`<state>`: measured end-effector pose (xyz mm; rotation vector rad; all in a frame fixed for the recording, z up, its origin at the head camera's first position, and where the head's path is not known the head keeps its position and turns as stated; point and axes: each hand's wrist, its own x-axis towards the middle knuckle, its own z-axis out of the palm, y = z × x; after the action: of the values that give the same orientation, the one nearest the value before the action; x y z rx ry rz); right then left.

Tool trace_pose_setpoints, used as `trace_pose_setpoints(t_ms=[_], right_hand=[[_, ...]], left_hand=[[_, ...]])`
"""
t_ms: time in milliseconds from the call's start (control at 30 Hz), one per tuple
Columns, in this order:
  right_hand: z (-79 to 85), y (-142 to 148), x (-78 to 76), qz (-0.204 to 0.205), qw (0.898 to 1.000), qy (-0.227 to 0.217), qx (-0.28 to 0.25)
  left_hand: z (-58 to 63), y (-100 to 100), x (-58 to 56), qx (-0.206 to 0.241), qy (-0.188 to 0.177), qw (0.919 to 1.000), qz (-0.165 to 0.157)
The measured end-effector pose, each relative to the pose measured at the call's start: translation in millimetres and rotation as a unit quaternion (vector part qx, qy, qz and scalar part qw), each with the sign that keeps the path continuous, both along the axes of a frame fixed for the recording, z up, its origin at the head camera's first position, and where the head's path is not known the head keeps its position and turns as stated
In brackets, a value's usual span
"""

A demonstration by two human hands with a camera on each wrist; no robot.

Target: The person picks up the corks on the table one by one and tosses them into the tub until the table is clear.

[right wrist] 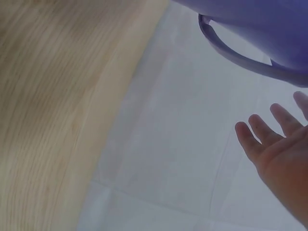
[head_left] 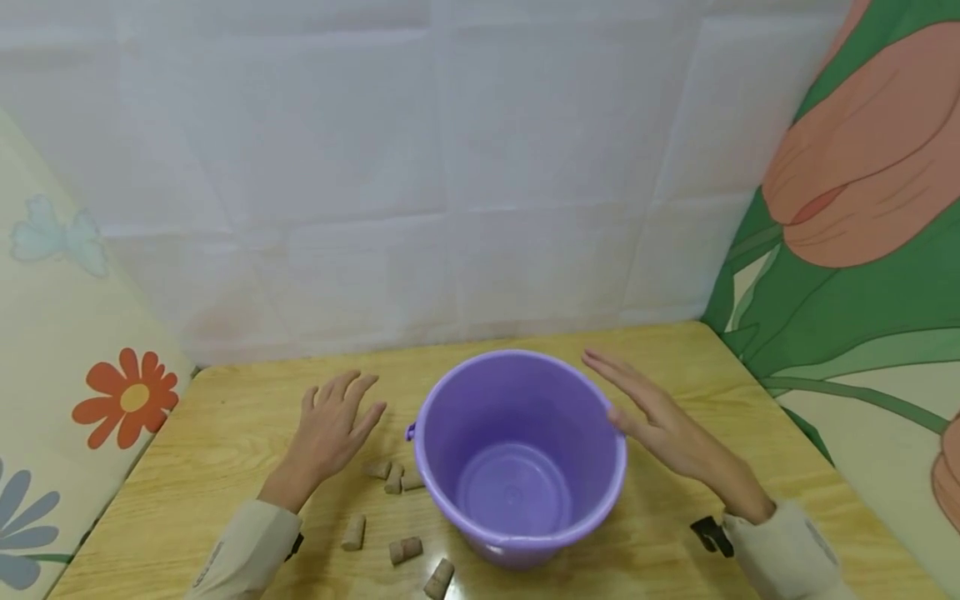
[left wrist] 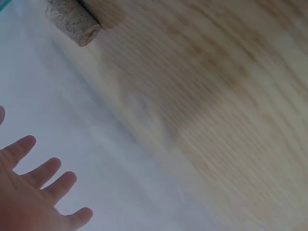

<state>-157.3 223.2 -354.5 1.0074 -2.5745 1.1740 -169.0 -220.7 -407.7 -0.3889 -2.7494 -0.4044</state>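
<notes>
A purple plastic bucket stands upright on the table, its mouth facing up and nothing inside. To its right is my right hand, fingers straight, with the thumb tip right at the rim. The right wrist view shows the bucket's side and its handle above my spread fingers. On the other side, my left hand hovers with fingers spread and holds nothing. Several brown corks lie between that hand and the bucket, among them one cork near the left sleeve; the left wrist view also shows a cork.
The wooden table ends at a white sheet-covered wall behind. Painted panels flank it, with a red flower on the left and large tulips on the right. Another cork lies near the front.
</notes>
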Motion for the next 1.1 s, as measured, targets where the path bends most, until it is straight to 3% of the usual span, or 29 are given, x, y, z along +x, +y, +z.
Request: trace_pose_setpoints(t_ms=[433,700,867,1100], right_hand=[[-7.6,-2.2,9.3,0.042,0.999,-0.008,-0.01],[-7.8,-6.7,15.0,0.019,0.999,-0.039,-0.021],[-9.4,-7.6,14.4,0.027,0.997,-0.056,-0.039],[-9.8,-8.4,13.8,0.029,0.997,-0.061,-0.044]], left_hand=[[-5.4,-2.5,7.3,-0.008,-0.041,0.9988,-0.026],[-9.1,-3.6,13.6,-0.008,-0.082,0.995,-0.057],[-9.6,-6.5,16.4,-0.008,-0.088,0.9924,-0.085],[-10.6,-11.5,19.6,0.002,-0.132,0.9862,-0.1]])
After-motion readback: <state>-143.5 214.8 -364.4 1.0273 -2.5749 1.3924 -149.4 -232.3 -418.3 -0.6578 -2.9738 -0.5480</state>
